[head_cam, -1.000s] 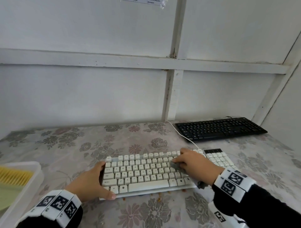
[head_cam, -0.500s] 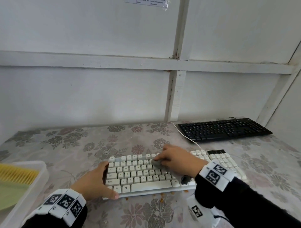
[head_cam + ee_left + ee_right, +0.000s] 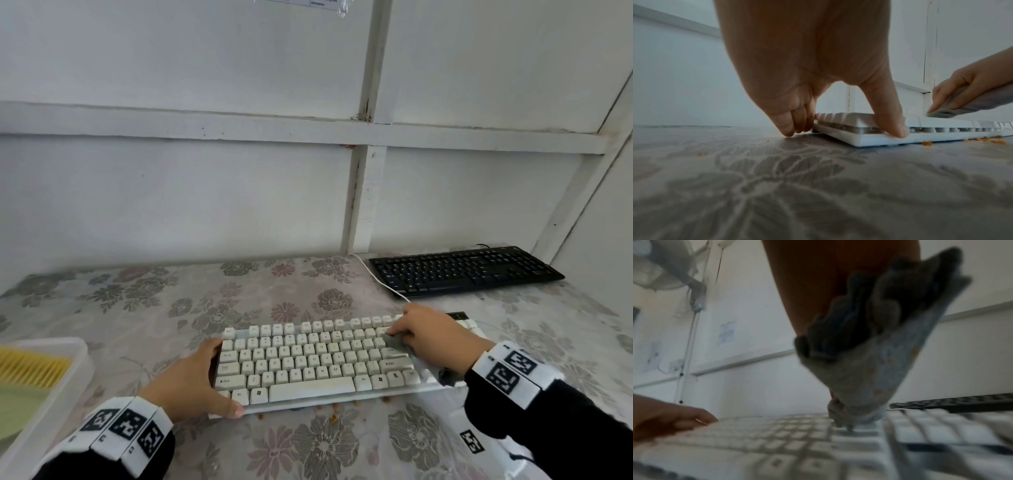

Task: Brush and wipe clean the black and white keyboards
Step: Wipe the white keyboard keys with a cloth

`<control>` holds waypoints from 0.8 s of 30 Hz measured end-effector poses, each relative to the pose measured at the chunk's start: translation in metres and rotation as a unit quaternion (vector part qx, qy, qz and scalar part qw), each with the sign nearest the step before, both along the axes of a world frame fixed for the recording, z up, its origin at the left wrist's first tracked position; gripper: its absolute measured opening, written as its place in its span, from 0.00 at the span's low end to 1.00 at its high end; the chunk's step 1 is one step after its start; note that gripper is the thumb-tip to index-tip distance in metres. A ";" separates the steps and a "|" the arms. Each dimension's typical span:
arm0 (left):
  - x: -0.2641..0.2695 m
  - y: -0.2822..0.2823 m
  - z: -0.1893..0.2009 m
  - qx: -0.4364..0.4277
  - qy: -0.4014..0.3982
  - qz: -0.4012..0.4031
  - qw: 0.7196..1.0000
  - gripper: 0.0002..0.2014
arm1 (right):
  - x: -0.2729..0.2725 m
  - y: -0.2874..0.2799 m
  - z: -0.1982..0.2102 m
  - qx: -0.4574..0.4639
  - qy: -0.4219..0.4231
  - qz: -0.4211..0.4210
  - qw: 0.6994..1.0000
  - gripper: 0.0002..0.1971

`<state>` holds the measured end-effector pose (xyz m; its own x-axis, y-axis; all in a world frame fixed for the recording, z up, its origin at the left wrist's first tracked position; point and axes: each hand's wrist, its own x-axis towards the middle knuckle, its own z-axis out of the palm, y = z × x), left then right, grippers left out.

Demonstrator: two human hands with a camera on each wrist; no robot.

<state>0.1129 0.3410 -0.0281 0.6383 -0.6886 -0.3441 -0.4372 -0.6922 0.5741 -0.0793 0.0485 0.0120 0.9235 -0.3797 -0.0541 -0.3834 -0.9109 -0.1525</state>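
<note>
Grey cloth point(image 3: 394, 342), clamped in the right hand point(image 3: 433, 337) fingers, is now wiping the white keyboard point(image 3: 308, 363) further right than a moment ago; the left hand point(image 3: 186, 382) is gripping its end, and the black keyboard point(image 3: 462, 270) is waiting behind.

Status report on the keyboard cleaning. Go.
Left hand grips white keyboard's left end, steadying. Right hand presses grey cloth on its right-side keys. Black keyboard untouched at back. Crumbs on table along front edge.
</note>
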 end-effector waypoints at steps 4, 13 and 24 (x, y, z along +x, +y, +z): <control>0.002 0.001 -0.001 -0.009 0.005 -0.001 1.000 0.55 | 0.032 0.040 0.003 0.070 -0.072 0.055 0.993 0.14; 0.002 0.000 0.000 0.002 -0.003 -0.007 1.000 0.55 | 0.018 0.027 -0.009 0.038 -0.012 0.057 0.998 0.15; 0.003 0.000 0.001 0.013 -0.006 -0.009 1.000 0.56 | -0.018 -0.020 0.002 0.005 -0.001 -0.008 1.000 0.13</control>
<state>0.1159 0.3408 -0.0275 0.6300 -0.6905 -0.3553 -0.4558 -0.6992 0.5508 -0.0973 0.0280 0.0136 0.9173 -0.3942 -0.0563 -0.3980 -0.9030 -0.1617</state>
